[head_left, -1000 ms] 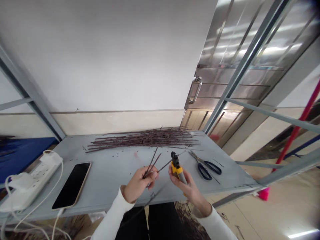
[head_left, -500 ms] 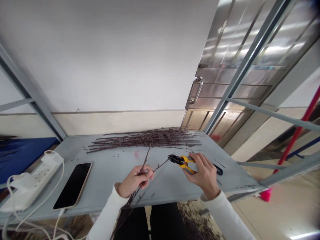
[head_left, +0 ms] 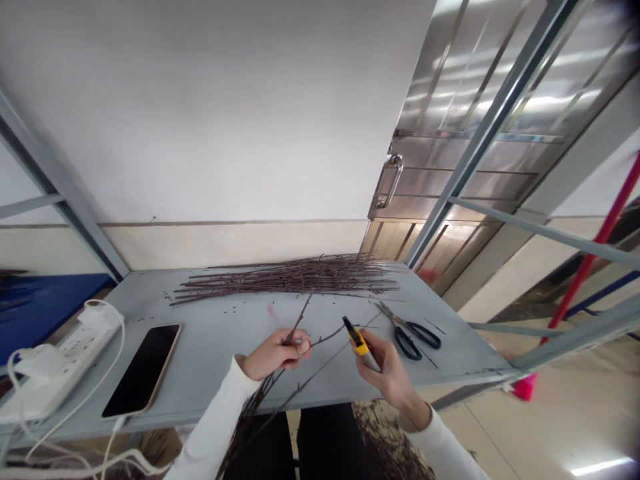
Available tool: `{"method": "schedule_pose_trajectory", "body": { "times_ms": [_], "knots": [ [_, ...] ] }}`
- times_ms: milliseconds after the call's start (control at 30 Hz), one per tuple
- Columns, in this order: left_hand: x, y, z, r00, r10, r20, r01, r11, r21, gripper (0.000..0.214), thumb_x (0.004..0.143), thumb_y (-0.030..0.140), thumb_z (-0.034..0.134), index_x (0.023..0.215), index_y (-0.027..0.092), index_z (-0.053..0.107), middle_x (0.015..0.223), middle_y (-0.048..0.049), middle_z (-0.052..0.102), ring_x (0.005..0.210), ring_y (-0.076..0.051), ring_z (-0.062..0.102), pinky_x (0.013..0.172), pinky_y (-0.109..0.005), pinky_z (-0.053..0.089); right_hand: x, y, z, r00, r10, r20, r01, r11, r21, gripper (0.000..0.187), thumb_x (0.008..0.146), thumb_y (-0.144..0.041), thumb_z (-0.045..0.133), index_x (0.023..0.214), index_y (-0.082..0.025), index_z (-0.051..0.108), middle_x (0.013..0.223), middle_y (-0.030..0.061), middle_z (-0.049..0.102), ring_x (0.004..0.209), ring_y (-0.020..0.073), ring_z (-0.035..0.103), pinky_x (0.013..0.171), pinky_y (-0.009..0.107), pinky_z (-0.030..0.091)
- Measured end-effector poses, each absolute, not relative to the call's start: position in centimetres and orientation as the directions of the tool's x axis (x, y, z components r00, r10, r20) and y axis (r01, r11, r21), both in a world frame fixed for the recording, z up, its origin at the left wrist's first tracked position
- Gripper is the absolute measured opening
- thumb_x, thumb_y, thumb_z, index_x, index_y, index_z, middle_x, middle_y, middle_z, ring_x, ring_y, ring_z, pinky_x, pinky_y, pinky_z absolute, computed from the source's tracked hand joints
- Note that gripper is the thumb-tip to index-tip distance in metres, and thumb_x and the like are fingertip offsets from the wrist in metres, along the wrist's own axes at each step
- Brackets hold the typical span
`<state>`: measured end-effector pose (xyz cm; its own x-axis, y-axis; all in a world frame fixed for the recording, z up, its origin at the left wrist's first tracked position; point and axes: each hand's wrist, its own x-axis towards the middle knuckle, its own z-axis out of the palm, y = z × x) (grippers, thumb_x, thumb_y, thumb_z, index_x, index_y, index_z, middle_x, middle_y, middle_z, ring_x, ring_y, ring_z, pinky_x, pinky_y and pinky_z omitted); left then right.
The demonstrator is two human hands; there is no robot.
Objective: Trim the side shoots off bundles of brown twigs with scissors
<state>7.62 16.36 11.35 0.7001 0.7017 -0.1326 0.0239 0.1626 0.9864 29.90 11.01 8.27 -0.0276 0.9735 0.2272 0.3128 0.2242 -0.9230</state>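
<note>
Along the near edge of the grey metal bench [head_left: 220, 380], two forearms in white sleeves [head_left: 207, 420] reach in from below. The left hand [head_left: 273, 353] grips a few thin dark twigs [head_left: 255, 400] in a closed fist, above the bench; their lower ends pass over the near edge toward the floor, and their upper ends rise past the fist, with one branch running right toward the tool. The right hand [head_left: 390, 370] is clamped around the handles of yellow-handled cutters [head_left: 358, 341], whose head tilts up and left, just beside that branch; at this size, the jaws cannot be told apart or together. A narrow strip of bench separates the right hand from black-handled scissors [head_left: 413, 337], which lie well in from the right edge. To the left, a wider stretch of bench separates the left hand from a black smartphone [head_left: 143, 370] and a white power strip [head_left: 65, 360] with trailing cables. Small dark bits dot the surface. Beyond the hands, a long bundle of twigs [head_left: 285, 280] lies along the far edge. Below the near edge, more twigs [head_left: 383, 443] are heaped on the floor. Farther off stand a steel frame upright [head_left: 480, 147] and a stainless steel door [head_left: 450, 100] with a curved handle [head_left: 393, 180].
</note>
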Motion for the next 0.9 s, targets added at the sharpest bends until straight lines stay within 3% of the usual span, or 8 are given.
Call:
{"method": "schedule_pose_trajectory", "body": {
  "times_ms": [133, 233, 433, 567, 700, 800, 900],
  "knots": [
    [8.0, 15.9, 11.3, 0.695, 0.71, -0.113, 0.006, 0.152, 0.988, 0.041, 0.069, 0.052, 0.063, 0.06, 0.018, 0.043, 0.053, 0.0081, 0.036, 0.041, -0.004, 0.028, 0.042, -0.022, 0.014, 27.8, 10.5, 7.6, -0.122, 0.989, 0.078, -0.053, 0.072, -0.996, 0.017, 0.063, -0.027, 0.061, 0.068, -0.019, 0.047, 0.059, -0.0046, 0.038, 0.051, 0.0076, 0.032, 0.046, 0.022, 0.024],
    [7.9, 15.6, 11.0, 0.664, 0.743, -0.091, -0.01, 0.13, 0.992, 0.043, 0.071, 0.054, 0.061, 0.058, 0.018, 0.04, 0.052, 0.0092, 0.031, 0.042, -0.005, 0.024, 0.043, -0.023, 0.014, 26.7, 10.1, 7.7, -0.212, 0.976, 0.038, -0.335, -0.036, -0.941, 0.024, 0.064, -0.036, 0.061, 0.07, -0.02, 0.044, 0.055, -0.007, 0.032, 0.045, 0.0061, 0.024, 0.043, 0.022, 0.018],
    [6.6, 14.8, 10.5, 0.664, 0.745, -0.07, 0.007, 0.088, 0.996, 0.042, 0.076, 0.054, 0.056, 0.06, 0.019, 0.039, 0.05, 0.0084, 0.034, 0.042, -0.005, 0.029, 0.043, -0.023, 0.017, 28.6, 9.2, 10.5, -0.025, 0.964, 0.265, -0.478, 0.221, -0.85, 0.023, 0.069, -0.039, 0.057, 0.071, -0.023, 0.04, 0.057, -0.0061, 0.03, 0.043, 0.0077, 0.024, 0.039, 0.023, 0.021],
    [6.5, 15.0, 10.1, 0.657, 0.753, -0.039, -0.017, 0.066, 0.998, 0.039, 0.078, 0.053, 0.054, 0.065, 0.019, 0.041, 0.05, 0.0088, 0.035, 0.041, -0.005, 0.028, 0.042, -0.022, 0.017, 30.0, 8.2, 12.0, 0.203, 0.929, 0.31, -0.42, 0.369, -0.829, 0.023, 0.071, -0.039, 0.055, 0.068, -0.022, 0.039, 0.057, -0.0051, 0.03, 0.044, 0.0087, 0.029, 0.04, 0.024, 0.026],
    [6.7, 15.2, 10.0, 0.649, 0.76, -0.032, -0.007, 0.048, 0.999, 0.038, 0.079, 0.053, 0.053, 0.07, 0.017, 0.045, 0.051, 0.0077, 0.038, 0.042, -0.005, 0.03, 0.041, -0.021, 0.017, 30.6, 7.9, 10.8, 0.379, 0.896, 0.233, -0.37, 0.377, -0.849, 0.018, 0.072, -0.035, 0.057, 0.073, -0.022, 0.044, 0.063, -0.0043, 0.036, 0.051, 0.0098, 0.036, 0.047, 0.025, 0.031],
    [6.9, 15.2, 10.2, 0.63, 0.776, -0.035, 0.007, 0.04, 0.999, 0.038, 0.081, 0.053, 0.051, 0.071, 0.016, 0.048, 0.047, 0.0085, 0.035, 0.042, -0.006, 0.028, 0.041, -0.021, 0.017, 31.5, 8.7, 8.2, 0.45, 0.883, 0.134, -0.135, 0.216, -0.967, 0.023, 0.071, -0.04, 0.06, 0.079, -0.022, 0.048, 0.065, -0.0043, 0.043, 0.052, 0.01, 0.039, 0.05, 0.025, 0.033],
    [6.9, 15.2, 10.3, 0.623, 0.782, -0.034, -0.002, 0.046, 0.999, 0.038, 0.082, 0.053, 0.049, 0.071, 0.016, 0.049, 0.045, 0.0088, 0.035, 0.04, -0.005, 0.025, 0.04, -0.022, 0.015, 32.6, 10.1, 5.5, 0.481, 0.873, 0.077, 0.322, -0.094, -0.942, 0.03, 0.071, -0.046, 0.057, 0.084, -0.02, 0.049, 0.065, -0.002, 0.051, 0.055, 0.0139, 0.047, 0.053, 0.026, 0.036]
  ]
}}
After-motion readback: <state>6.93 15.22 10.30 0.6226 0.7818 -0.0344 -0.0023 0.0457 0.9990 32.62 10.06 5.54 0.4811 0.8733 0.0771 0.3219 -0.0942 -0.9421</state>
